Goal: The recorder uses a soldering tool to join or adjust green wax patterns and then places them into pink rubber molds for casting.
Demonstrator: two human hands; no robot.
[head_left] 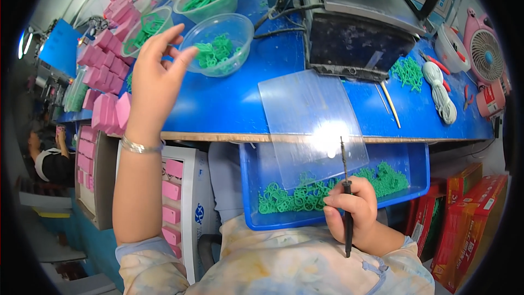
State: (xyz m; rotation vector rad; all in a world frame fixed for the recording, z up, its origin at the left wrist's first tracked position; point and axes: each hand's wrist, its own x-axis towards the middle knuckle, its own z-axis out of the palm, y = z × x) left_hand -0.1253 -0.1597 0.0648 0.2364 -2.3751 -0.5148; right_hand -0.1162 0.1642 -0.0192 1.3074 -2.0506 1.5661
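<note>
- The right hand [357, 207] holds a thin tool [347, 213] by its black handle, fingers wrapped close around it; the slim metal shaft points away from the body.
- That tool stands in front of the blue tray [419, 170], its shaft crossing the view of the clear sheet [305, 112], which spans the bench edge and the tray.
- Green loops [289, 199] lie in the tray, spread to the left of the right hand and beyond it.
- The left hand [155, 68] is raised well apart from the tool, thumb and fingers parted, with no object visible between them.
- Its thumb overlaps the near-left side of a clear bowl [246, 43] holding green pieces [218, 49]; I cannot tell whether they touch.
- Pink blocks [107, 112] stand left of the left hand.
</note>
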